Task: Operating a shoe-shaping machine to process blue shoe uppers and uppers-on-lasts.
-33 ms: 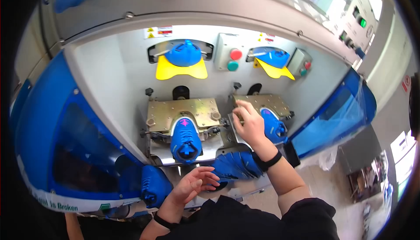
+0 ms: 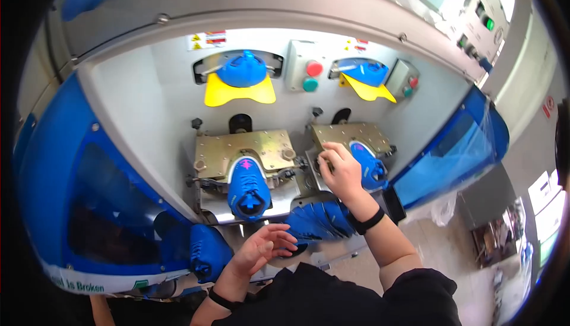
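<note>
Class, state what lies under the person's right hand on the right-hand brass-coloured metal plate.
The right hand rests on the brass-coloured metal plate, beside a blue shoe upper. Whatever its fingers touch is covered.

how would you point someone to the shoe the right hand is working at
Inside the grey machine bay sit two brass-coloured clamp plates side by side. The right hand rests on the right plate, beside a blue shoe with a pink insole. Unlike the left shoe, the hand partly covers it.

We wear a dark black short-sleeved top (image 2: 332, 299); our bare forearms each carry a black wristband, left (image 2: 217, 300); right (image 2: 366, 221).
</note>
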Demonstrator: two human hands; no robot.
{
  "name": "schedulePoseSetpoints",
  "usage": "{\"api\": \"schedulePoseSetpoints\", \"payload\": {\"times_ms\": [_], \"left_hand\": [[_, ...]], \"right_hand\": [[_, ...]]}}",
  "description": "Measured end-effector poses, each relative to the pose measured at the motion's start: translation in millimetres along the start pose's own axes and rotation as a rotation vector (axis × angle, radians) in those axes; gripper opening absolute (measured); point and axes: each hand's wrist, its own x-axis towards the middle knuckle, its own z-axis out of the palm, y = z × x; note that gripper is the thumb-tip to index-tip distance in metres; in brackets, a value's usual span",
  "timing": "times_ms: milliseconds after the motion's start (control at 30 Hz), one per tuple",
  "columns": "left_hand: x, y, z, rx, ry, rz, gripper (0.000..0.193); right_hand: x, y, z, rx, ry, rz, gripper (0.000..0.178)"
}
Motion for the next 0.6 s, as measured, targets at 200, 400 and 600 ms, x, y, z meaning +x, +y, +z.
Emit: {"api": "schedulePoseSetpoints", "payload": {"times_ms": [200,400,600], "left_hand": [[24.9,-8.8,4.1,-0.007,-0.07,-0.038,0.062],[60.6,-27.3,14.7,0.002,-0.119,-0.156,0.059],[100.8,-48.9,38.1,0.076,-0.042,-0.233,0.048]], "right_hand": [[-81.9,63.3,-70.6,-0.081,0.27,0.256,0.009],[-120.5,114.1,-103.7,-0.131,-0.002,0.3,0.027],[-125.8,144.3,-86.3,0.016,-0.064,0.327,0.033]]}}
